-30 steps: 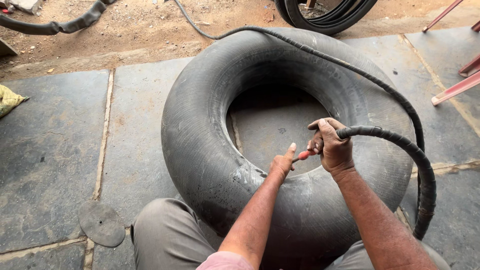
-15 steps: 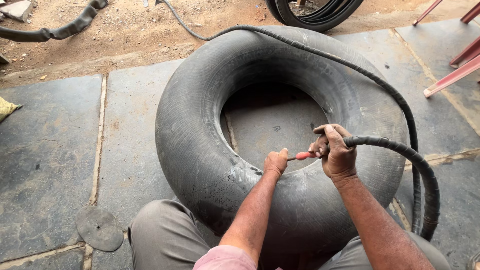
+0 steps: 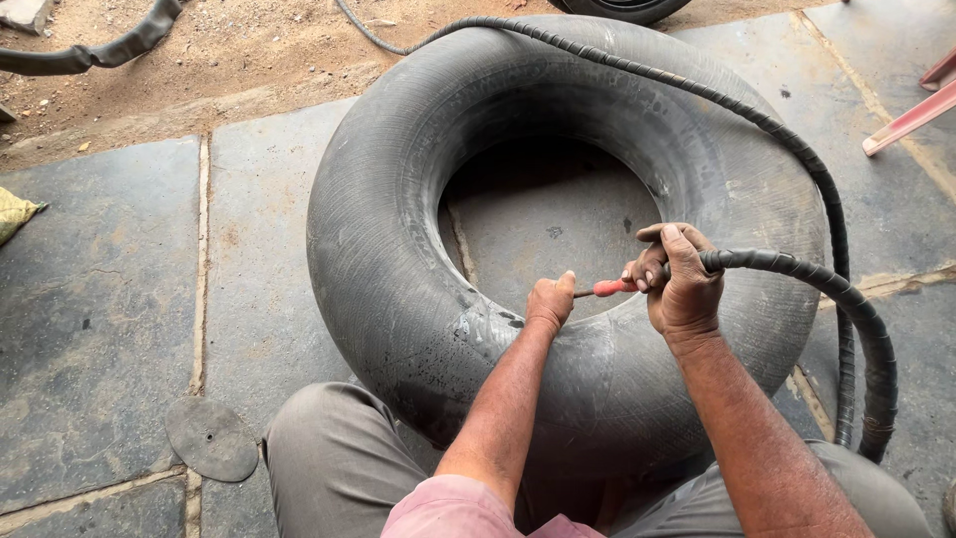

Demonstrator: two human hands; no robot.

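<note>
A large black rubber inner tube [image 3: 398, 259], swollen into a fat ring with fine ribbed lines and dusty grey scuffs on its skin, lies flat on a floor [image 3: 100, 299] of dark stone slabs with pale joints, pressed against the knees of a seated person in grey trousers. The left hand [image 3: 550, 302] is closed into a loose fist, resting on the tube's inner edge near the hole, with its thumb raised toward a small red tip [image 3: 609, 287]. The right hand [image 3: 679, 279] is wrapped tight around the end of a black hose [image 3: 846, 299], fingers curled over it, the red tip sticking out from that grip toward the left hand. The two hands sit just beside each other above the near rim of the hole. The hose, bound in a spiral wrap that gives it a ridged surface, arcs away to the right, loops down beside the person's leg and runs back up over the far side of the tube. A flat, round grey rubber patch [image 3: 211, 438] lies on the slabs near the left knee. Sandy ground lies beyond the paving.
</note>
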